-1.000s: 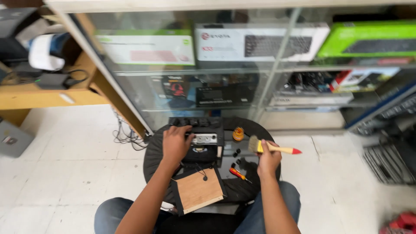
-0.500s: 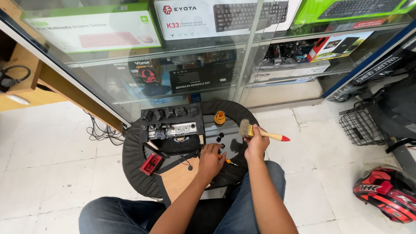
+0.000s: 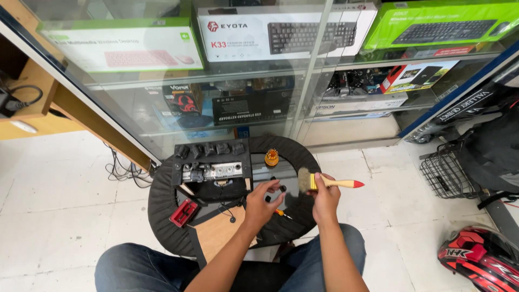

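Right hand (image 3: 326, 197): grip closed around the yellow wooden handle of a flat paintbrush with pale bristles and a red tip (image 3: 330, 183). The brush is held level above the right part of the round black fabric-covered worktop (image 3: 162, 208), bristles pointing left, red tip pointing right.

Left hand (image 3: 261, 204): fingers curled in a narrow pinch at a small black part (image 3: 281, 188), just left of the bristles. Whether the part is held clear of the worktop cannot be told.

Items around the hands:
- Black rectangular electronic unit with a silver panel and a row of dark caps along its far edge (image 3: 212, 168), on the far left of the worktop, near the left hand.
- Orange and yellow cylindrical screwdriver-bit holder (image 3: 271, 158), upright, beyond the hands.
- Small orange-handled screwdriver (image 3: 280, 213), lying under the left hand and partly hidden by it.
- Small red rectangular case (image 3: 184, 212), at the left edge.
- Light brown wooden board (image 3: 219, 232), at the near edge, partly covered by the left forearm.

Glass display cabinet (image 3: 254, 103) with boxed keyboards stands directly behind the worktop. Black wire basket (image 3: 446, 173) and red and black helmet (image 3: 481, 259) lie on the tiled floor to the right, well apart from the worktop.
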